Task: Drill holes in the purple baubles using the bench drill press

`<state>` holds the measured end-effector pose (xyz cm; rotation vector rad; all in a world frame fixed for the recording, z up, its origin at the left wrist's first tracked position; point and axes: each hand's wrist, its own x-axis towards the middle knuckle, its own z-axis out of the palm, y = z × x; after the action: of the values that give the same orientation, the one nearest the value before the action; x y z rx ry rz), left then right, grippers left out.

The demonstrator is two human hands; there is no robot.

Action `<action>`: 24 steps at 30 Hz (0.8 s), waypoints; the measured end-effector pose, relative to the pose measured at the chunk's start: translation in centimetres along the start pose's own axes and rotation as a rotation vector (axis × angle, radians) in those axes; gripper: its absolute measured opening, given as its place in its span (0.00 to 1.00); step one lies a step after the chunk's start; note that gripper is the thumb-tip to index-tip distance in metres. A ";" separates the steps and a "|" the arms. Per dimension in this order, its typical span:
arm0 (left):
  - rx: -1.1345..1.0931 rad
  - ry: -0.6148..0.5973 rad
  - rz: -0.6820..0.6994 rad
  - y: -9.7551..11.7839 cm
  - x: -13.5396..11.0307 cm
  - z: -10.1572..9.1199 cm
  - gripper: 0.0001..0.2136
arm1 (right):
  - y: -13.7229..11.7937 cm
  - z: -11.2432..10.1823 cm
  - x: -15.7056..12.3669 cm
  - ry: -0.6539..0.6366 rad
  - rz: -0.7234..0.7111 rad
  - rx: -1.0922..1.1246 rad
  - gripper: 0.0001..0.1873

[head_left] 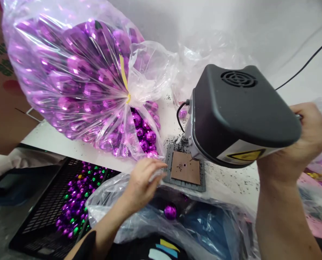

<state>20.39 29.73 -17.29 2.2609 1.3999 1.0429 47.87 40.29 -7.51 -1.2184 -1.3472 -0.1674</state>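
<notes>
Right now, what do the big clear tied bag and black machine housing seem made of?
Big clear tied bag: likely thin, glossy plastic film; it's see-through, creased and shiny. Black machine housing: probably satin moulded plastic, given smooth rounded edges; painted metal is possible.

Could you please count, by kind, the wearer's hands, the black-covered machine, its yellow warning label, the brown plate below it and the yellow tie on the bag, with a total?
Left hand and right hand: 2
Black-covered machine: 1
Yellow warning label: 1
Brown plate: 1
Yellow tie: 1
Total: 6
</notes>
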 end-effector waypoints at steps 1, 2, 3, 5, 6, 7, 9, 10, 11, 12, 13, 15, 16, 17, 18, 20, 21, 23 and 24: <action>0.123 0.076 0.014 -0.9 1.0 -0.8 0.08 | 0.0 0.0 0.1 -0.004 -0.014 -0.005 0.11; 0.245 0.092 0.018 -1.7 1.9 -1.4 0.09 | -0.1 0.0 0.1 -0.004 -0.030 -0.014 0.12; 0.360 0.044 0.025 -2.5 2.6 -1.7 0.10 | -0.1 -0.1 0.2 -0.004 -0.037 -0.021 0.12; 0.534 -0.164 0.041 -3.7 3.5 -1.9 0.12 | -0.1 -0.1 0.2 -0.011 -0.030 -0.022 0.13; 0.589 -0.277 0.052 -4.0 3.6 -1.7 0.12 | -0.1 -0.1 0.2 -0.014 -0.023 -0.022 0.13; 0.629 -0.367 0.053 -4.1 3.7 -1.6 0.13 | -0.1 -0.1 0.2 -0.014 -0.019 -0.019 0.14; 0.682 -0.478 0.034 -4.1 3.7 -1.2 0.13 | -0.1 -0.1 0.2 -0.013 -0.013 -0.012 0.14; 0.700 -0.516 0.021 -4.1 3.7 -1.0 0.12 | -0.1 0.0 0.1 -0.010 -0.012 -0.005 0.14; 0.716 -0.548 0.010 -4.0 3.8 -0.8 0.12 | -0.1 0.0 0.1 -0.006 -0.014 0.006 0.13; 0.728 -0.572 0.004 -4.0 3.9 -0.6 0.12 | -0.1 0.0 0.1 -0.002 -0.019 0.017 0.13; 0.732 -0.589 0.002 -4.0 4.1 -0.5 0.12 | -0.1 0.0 0.1 -0.005 -0.021 0.023 0.13; 0.715 -0.586 -0.007 -4.0 4.5 -0.5 0.12 | -0.2 0.0 0.0 -0.019 -0.018 0.024 0.12; 0.695 -0.566 -0.019 -3.9 4.7 -0.6 0.13 | -0.3 -0.1 0.0 -0.030 -0.015 0.021 0.13; 0.671 -0.530 -0.036 -3.9 4.9 -0.8 0.14 | -0.3 -0.2 0.0 -0.040 -0.015 0.019 0.13; 0.646 -0.478 -0.060 -3.8 5.0 -1.2 0.16 | -0.3 -0.2 0.1 -0.049 -0.018 0.021 0.13; 0.592 -0.316 -0.118 -3.5 5.1 -2.4 0.19 | -0.4 -0.3 0.1 -0.052 -0.035 0.036 0.14; 0.555 -0.197 -0.146 -3.2 5.0 -3.0 0.21 | -0.4 -0.3 0.1 -0.051 -0.041 0.042 0.14; 0.413 0.084 -0.198 -2.4 4.5 -4.0 0.24 | -0.3 -0.3 0.1 -0.046 -0.045 0.046 0.13; 0.271 0.196 -0.226 -1.9 4.1 -4.1 0.25 | -0.3 -0.3 0.0 -0.044 -0.044 0.048 0.13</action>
<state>17.33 33.64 -13.79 2.1534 1.9327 1.0785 47.82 39.97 -7.24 -1.1588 -1.4097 -0.1391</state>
